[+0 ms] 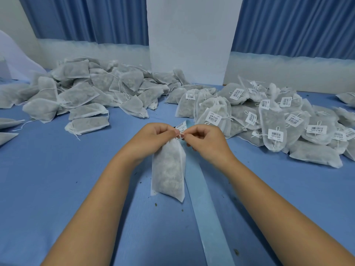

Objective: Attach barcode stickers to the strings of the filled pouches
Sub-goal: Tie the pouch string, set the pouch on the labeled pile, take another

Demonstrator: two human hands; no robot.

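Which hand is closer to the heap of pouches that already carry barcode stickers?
The right hand. The stickered heap lies just beyond it to the right; the left hand sits farther away, across the held pouch.

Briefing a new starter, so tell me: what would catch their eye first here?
Dead centre, the left hand grips a filled pouch by its neck while the right hand pinches its string. Behind, an unlabelled pile sits far left and a barcode-stickered pile right.

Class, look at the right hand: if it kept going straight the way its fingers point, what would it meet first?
Probably the left hand: the right hand points leftward at it, both pinching the string atop the pouch. Depth is hard to judge.
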